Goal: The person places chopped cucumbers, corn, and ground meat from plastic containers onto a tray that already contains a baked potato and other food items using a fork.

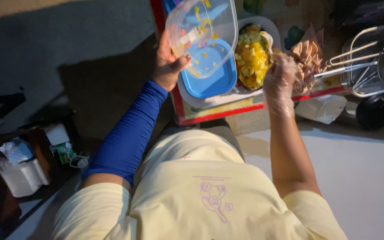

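My left hand (167,62) gripped the clear plastic tub (203,33), nearly emptied beside the heaped oval bowl (252,55); gloved right hand (278,78) clutched a spoon (268,41) there

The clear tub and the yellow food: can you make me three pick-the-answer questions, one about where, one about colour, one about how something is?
1. Where is the clear tub?
A. held up in the left hand
B. on the floor
C. inside the wire basket

2. What colour is the tray under the tub?
A. red
B. blue
C. green

3. How is the right hand?
A. bare
B. in a thick oven mitt
C. in a thin see-through glove

Answers: 1 A, the left hand grips the tub's edge. 2 B, the tray shows blue. 3 C, a crinkly clear glove covers that hand beside the bowl of yellow food.
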